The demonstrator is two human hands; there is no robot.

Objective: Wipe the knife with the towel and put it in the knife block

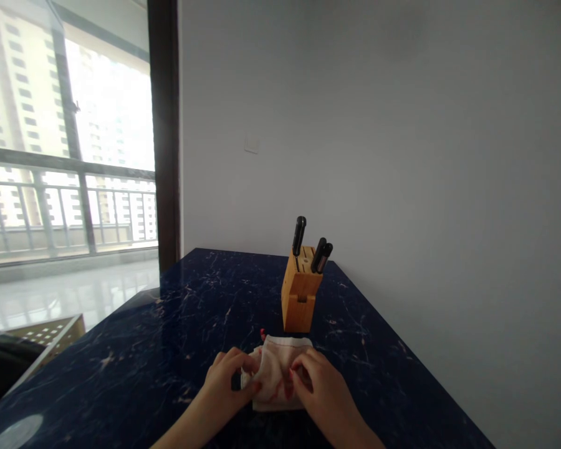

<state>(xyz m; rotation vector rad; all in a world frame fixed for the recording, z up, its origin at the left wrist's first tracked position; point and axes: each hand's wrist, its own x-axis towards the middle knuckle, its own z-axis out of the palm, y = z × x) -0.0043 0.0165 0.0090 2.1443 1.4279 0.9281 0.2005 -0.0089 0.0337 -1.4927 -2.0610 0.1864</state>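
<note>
A pale cloth (277, 374) with red lines lies bunched on the dark blue marbled table, right in front of me. My left hand (231, 377) grips its left edge between thumb and curled fingers. From the other side, my right hand (315, 380) pinches the cloth's right part with its fingertips. A small red thing (262, 334) pokes out behind the cloth's upper left; I cannot make out what it is. Just beyond the cloth stands a wooden knife block (300, 299) with black-handled knives (321, 255) in its slots, touched by neither hand.
The dark blue table (206, 293) reaches back to a grey-white wall (378, 156) bearing a switch plate (251, 143). At left, a perforated beige chair (51, 337) with something dark on it stands beside the table. Glass windows (107, 112) and a balcony railing lie beyond.
</note>
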